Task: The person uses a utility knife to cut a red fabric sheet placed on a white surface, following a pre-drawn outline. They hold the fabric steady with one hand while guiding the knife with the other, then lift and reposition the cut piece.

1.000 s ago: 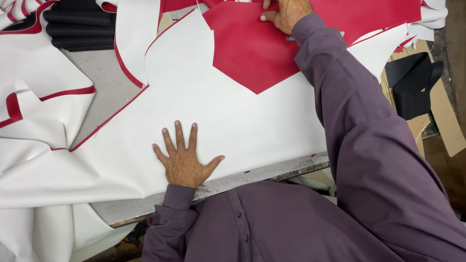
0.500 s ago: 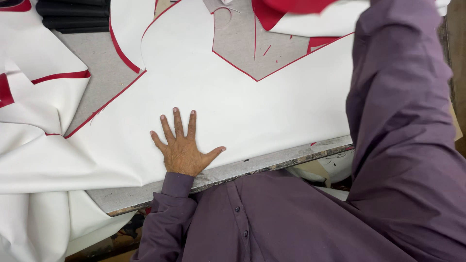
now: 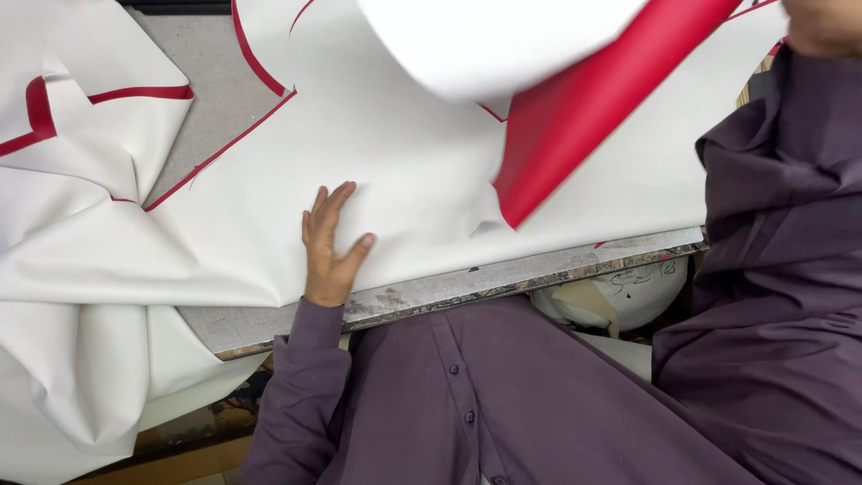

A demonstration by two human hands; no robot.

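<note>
My left hand (image 3: 329, 244) lies flat on the large white sheet (image 3: 377, 153), fingers together and thumb out, near the table's front edge. My right hand (image 3: 822, 25) is at the top right corner, mostly cut off by the frame. It lifts a cut piece (image 3: 575, 99) that is red on one side and white on the other. That piece curls over the white sheet, its red point hanging just above it. How the fingers grip it is hidden.
The grey cutting table (image 3: 467, 283) shows along its front edge and at the upper left. White sheet material with red edges (image 3: 81, 99) is bunched at the left and hangs off the table. A white rounded object (image 3: 628, 292) sits under the table edge.
My right arm has pulled back toward me, lifting and curling the red-and-white piece over the sheet. My left hand has closed its spread fingers and turned slightly.
</note>
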